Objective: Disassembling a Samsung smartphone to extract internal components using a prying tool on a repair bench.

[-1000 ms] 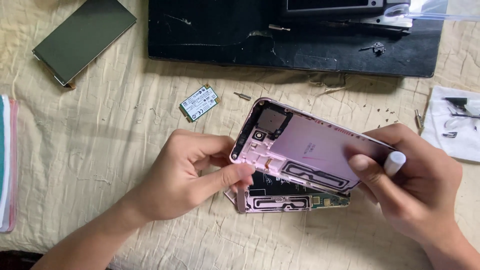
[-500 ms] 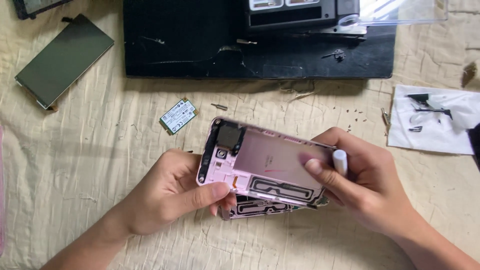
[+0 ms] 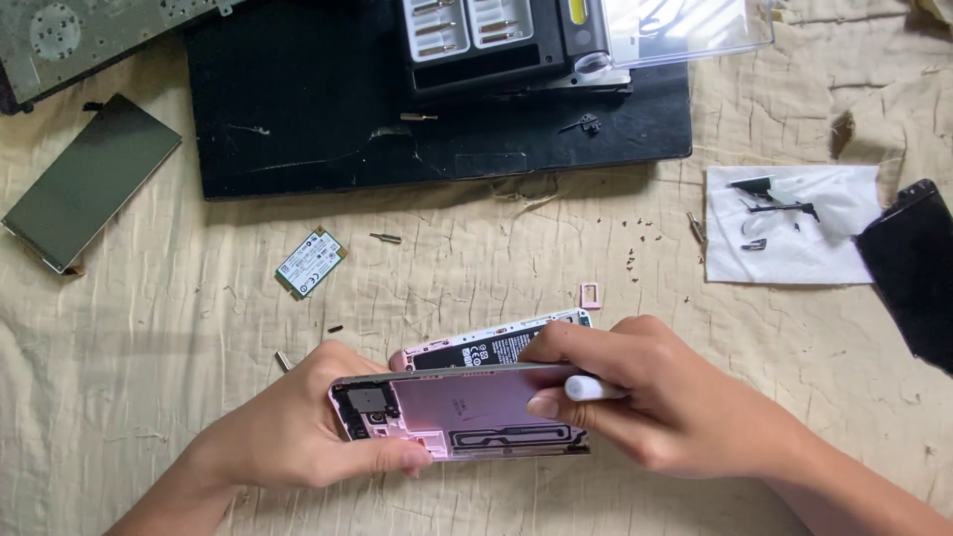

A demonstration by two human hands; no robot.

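Pink phone frame (image 3: 467, 412) held just above cloth-covered bench (image 3: 149, 397), tilted up off phone body (image 3: 496, 347) lying beneath it. Left hand (image 3: 298, 427) pinches frame's camera end, thumb along lower edge. Right hand (image 3: 645, 397) clasps other end, also pinching white tool (image 3: 591, 388). Judgement: lift evenly, keep tilt shallow, watch for hidden flex cable between halves. Loose screws (image 3: 635, 260) near; avoid sweeping them.

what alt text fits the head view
Two hands, left and right, hold a pink phone mid-frame over an opened phone body on a beige cloth. The right also grips a white tool.
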